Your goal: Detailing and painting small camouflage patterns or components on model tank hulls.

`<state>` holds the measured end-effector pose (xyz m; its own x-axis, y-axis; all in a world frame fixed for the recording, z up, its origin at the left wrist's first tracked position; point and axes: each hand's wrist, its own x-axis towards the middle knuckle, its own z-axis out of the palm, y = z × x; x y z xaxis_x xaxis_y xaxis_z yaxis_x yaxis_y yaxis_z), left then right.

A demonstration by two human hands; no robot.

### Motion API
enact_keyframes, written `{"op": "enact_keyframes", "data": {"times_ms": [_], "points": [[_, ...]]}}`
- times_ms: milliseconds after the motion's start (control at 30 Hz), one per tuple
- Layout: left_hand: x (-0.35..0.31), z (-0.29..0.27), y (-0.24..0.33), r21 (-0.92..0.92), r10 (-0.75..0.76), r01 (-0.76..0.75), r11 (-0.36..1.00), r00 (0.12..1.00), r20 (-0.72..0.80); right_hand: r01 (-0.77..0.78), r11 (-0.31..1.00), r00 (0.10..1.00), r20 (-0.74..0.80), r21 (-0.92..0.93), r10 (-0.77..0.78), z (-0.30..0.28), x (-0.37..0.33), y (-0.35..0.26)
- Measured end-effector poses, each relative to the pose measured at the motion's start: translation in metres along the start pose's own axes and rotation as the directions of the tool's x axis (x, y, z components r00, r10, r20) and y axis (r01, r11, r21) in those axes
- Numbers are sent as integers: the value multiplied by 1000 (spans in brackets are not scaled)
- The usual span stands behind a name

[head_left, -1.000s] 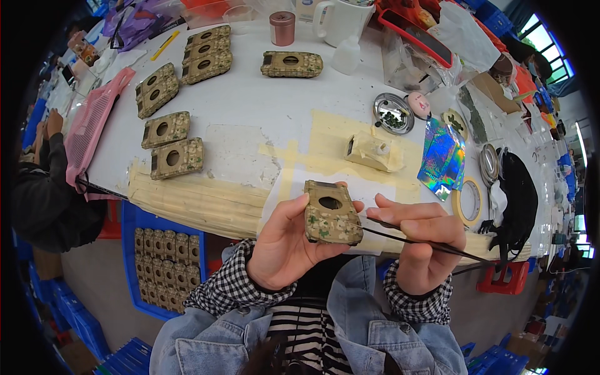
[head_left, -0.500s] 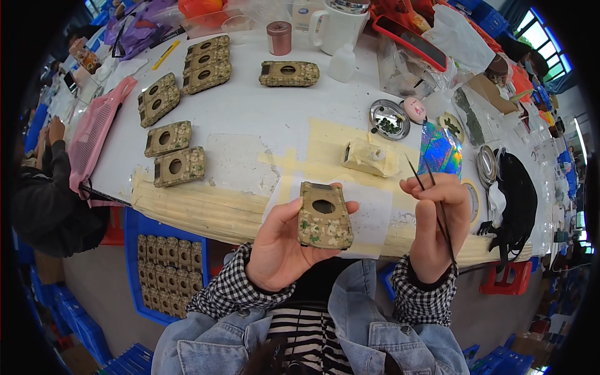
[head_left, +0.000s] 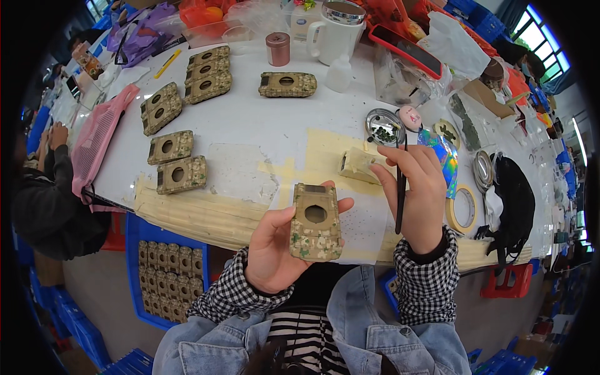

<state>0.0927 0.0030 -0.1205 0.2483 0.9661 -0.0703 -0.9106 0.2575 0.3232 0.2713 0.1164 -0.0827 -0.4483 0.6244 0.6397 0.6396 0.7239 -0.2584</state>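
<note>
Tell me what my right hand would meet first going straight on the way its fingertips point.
Most likely the tape-covered block, which shows just beyond the thumb tip of your right hand. Depth is unclear in this view, so the hand might pass above it.

A window [head_left: 542,39] at the upper right is being divided by dark bars and flanked by a dark curtain [head_left: 558,80]. The far right is being lit by a tube light [head_left: 580,135]. The grey floor [head_left: 478,312] is being partly covered by a white table [head_left: 244,122], two red stools [head_left: 507,282] and, lower left, blue plastic [head_left: 78,319].
</note>
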Motion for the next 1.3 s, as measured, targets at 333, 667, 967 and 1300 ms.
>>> {"op": "enact_keyframes", "data": {"times_ms": [333, 667, 967, 1300], "points": [[0, 4, -2, -24, 7, -8, 1000, 998, -54, -24, 999, 1000, 15, 42, 23, 7, 0, 2], [-3, -3, -1, -106, -94, 96, 990, 995, 21, -90, 907, 978, -135, 411, 159, -30, -11, -33], [-6, -7, -5, -82, -123, 129, 988, 989, 79, -241, 587, 970, 169, 773, 175, -21, -30, -52], [-7, -6, -5, -91, -109, 116, 989, 991, 78, -260, 598, 965, 185, 758, 185, -18, -31, -53]]}}
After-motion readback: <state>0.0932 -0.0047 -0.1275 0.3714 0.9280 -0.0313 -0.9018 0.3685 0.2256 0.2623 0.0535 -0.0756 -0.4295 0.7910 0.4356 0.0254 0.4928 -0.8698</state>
